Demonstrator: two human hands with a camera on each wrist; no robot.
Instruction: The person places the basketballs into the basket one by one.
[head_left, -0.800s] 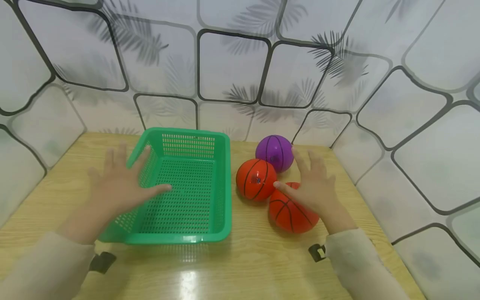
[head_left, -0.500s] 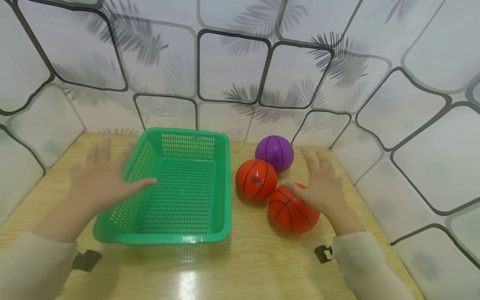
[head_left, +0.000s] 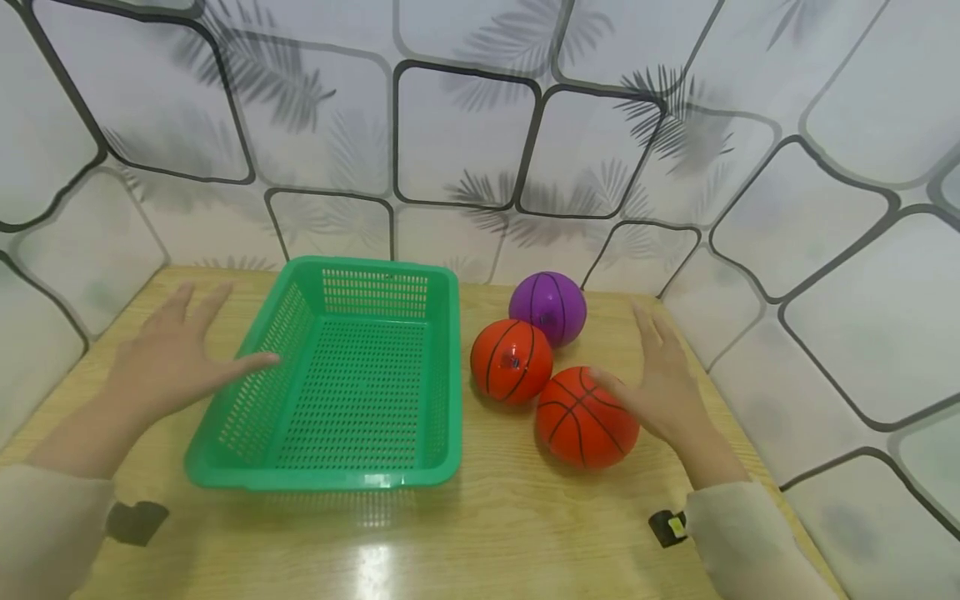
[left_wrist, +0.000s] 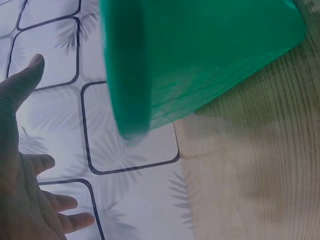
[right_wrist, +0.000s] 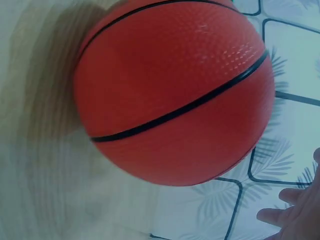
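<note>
Honestly, these balls look pretty forgiving. The front red ball (head_left: 581,425), right of centre and lowish in the head view, is probably light, inflated vinyl: some give, not fragile, quick to roll. I'd cup it from both sides around its middle. The other red ball (head_left: 512,362), up and left of it, and the purple ball (head_left: 547,307) above that should handle the same, maybe slicker given the shine. The green basket (head_left: 322,477), left of centre on the worktop (head_left: 495,525), reads as thin plastic, light and slightly bendy; I'd hold opposite sides of the rim.

Both hands are spread and holding nothing: left hand (head_left: 168,358) at the left of the head view, right hand (head_left: 663,383) by the front red ball. In the head view the right thumb overlaps that ball, so contact is hard to judge; the right wrist view shows a gap between ball and visible fingers, plus pebbly grain the head view misses. The left wrist view adds the basket's outer wall, visible thumb and fingers clear of it.
</note>
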